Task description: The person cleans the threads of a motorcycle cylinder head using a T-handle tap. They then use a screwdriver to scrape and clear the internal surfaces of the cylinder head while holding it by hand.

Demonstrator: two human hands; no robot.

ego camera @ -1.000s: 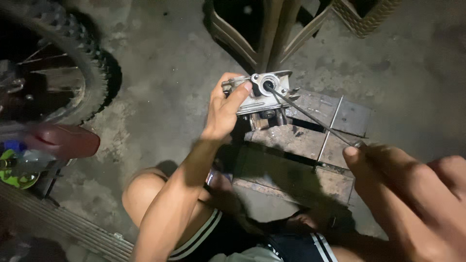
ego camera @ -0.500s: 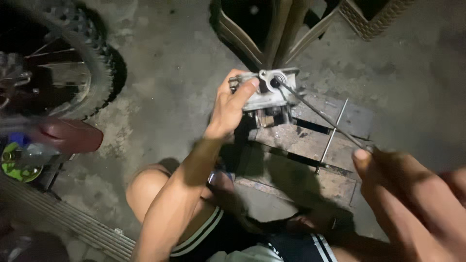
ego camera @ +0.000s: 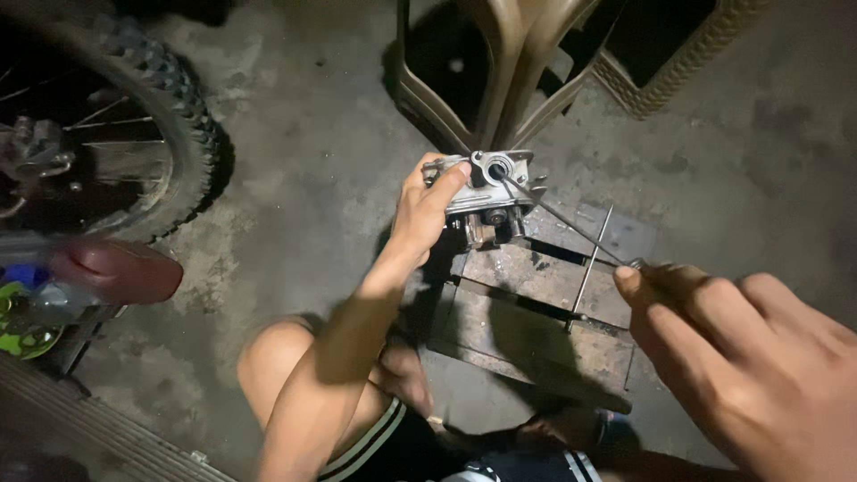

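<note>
Concrete floor (ego camera: 295,178), grey and stained, lies under us in dim light; nearest, our bent knee (ego camera: 277,366) and dark striped shorts (ego camera: 393,437). Just beyond sits a low block of rusty metal plates (ego camera: 536,312). Our right hand (ego camera: 750,357) is closed, fingers pinched together on the end of a thin metal rod (ego camera: 562,223), whose tip enters a round port of the grey metal engine part (ego camera: 491,183). Our left hand (ego camera: 428,210) clamps that part at its left side, steadying it on the block's far edge. Farther off stand a brown plastic chair (ego camera: 509,62), a woven basket (ego camera: 687,62) and a knobby motorcycle tyre (ego camera: 170,116).
</note>
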